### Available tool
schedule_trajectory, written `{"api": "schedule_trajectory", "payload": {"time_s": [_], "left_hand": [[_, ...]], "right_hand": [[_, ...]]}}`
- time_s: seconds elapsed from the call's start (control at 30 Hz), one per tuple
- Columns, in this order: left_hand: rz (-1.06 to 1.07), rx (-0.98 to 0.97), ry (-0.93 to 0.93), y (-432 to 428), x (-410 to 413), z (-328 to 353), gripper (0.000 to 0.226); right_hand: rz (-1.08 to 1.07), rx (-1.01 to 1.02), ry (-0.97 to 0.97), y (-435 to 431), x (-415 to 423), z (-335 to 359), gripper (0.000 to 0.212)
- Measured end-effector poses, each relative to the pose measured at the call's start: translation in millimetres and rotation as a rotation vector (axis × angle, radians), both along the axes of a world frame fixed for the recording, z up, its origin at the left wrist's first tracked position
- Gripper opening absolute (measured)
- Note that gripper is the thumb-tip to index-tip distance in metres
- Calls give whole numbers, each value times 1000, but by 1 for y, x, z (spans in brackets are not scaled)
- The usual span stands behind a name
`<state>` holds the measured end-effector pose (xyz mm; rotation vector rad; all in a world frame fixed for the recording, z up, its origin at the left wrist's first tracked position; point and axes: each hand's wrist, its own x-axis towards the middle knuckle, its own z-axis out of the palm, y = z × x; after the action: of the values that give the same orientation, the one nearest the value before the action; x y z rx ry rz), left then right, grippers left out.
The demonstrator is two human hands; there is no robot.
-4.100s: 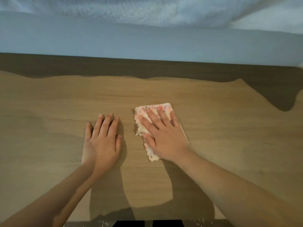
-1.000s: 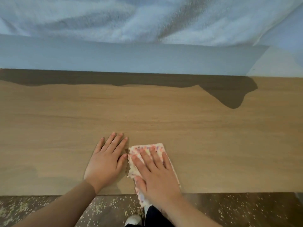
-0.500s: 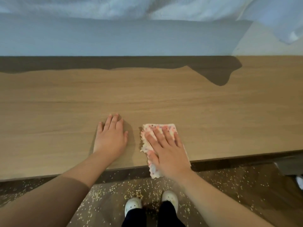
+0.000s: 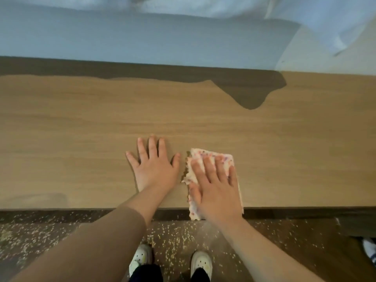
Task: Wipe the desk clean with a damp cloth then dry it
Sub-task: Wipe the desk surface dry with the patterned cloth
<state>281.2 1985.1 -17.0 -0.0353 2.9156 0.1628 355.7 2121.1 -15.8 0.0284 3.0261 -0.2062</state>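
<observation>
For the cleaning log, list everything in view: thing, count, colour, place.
light brown wooden desk: one, light brown, across the middle, shadowed along its far edge
white cloth with pink specks: one, white and pink, at the desk's near edge, its near end overhanging
grey-blue panel: one, grey-blue, behind the desk
white draped fabric: one, white, along the top
dark floor: one, dark brown, below the desk's near edge
pale scattered grains: many, pale, on the floor
white shoes: two, white, bottom centre
white and blue shoe: one, cut off at the right edge
left hand: one, bare, flat on the desk beside the cloth
right hand: one, bare, flat on the cloth
</observation>
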Motion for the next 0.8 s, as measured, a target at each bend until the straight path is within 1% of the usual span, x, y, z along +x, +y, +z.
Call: {"api": "schedule_trajectory", "payload": {"time_s": [0.03, 0.07, 0.1, 0.17, 0.23, 0.27, 0.3, 0.33, 0.37, 0.4, 0.47, 0.5, 0.53, 0.57, 0.6, 0.63, 0.67, 0.73, 0.77, 0.8], "left_hand": [[5, -18, 23, 2, 0, -2, 67], [6, -27, 37, 2, 0, -3, 67], [4, -32, 40, 2, -1, -3, 67], [2, -42, 41, 4, 0, -2, 68], [8, -42, 67, 5, 2, -1, 69], [12, -39, 82, 5, 2, -2, 69], [17, -35, 95, 5, 2, -2, 69], [22, -28, 105, 4, 2, -3, 69], [26, -17, 112, 4, 2, -3, 69], [29, -7, 117, 4, 2, -4, 68], [34, 5, 124, 4, 2, -4, 65], [38, 14, 127, 4, 2, -4, 64], [42, 24, 132, 3, 2, -4, 63], [44, 31, 138, 3, 3, -4, 63], [45, 34, 143, 3, 3, -5, 63], [45, 34, 146, 3, 3, -5, 63], [45, 33, 148, 3, 2, -5, 63], [46, 28, 147, 3, 2, -6, 63], [47, 28, 150, 3, 2, -6, 63], [47, 28, 152, 3, 2, -6, 63]], "right_hand": [[112, -11, -27, 5, 0, 1, 57], [162, -15, -64, 17, -3, 4, 56], [153, 4, -108, 37, -6, 4, 55], [-5, 53, -104, 86, -18, 4, 55], [-299, 22, -121, 128, -38, 5, 56], [-442, -26, -125, 139, -47, 9, 56], [-536, -63, -131, 138, -54, 11, 56], [-546, -66, -139, 125, -59, 11, 56], [-465, -46, -139, 104, -60, 11, 56], [-310, -42, -125, 77, -56, 11, 57], [80, -69, -124, 25, -39, 10, 60], [223, -79, -142, 11, -31, 10, 62], [297, -62, -154, 12, -29, 10, 62], [309, -27, -151, 25, -34, 11, 60], [262, 20, -128, 47, -40, 7, 58], [155, 48, -110, 73, -46, 4, 56], [-9, 53, -126, 103, -52, 4, 56], [-383, -13, -157, 151, -58, 9, 57], [-507, -41, -154, 159, -58, 12, 57], [-551, -25, -157, 152, -55, 13, 58]]}}
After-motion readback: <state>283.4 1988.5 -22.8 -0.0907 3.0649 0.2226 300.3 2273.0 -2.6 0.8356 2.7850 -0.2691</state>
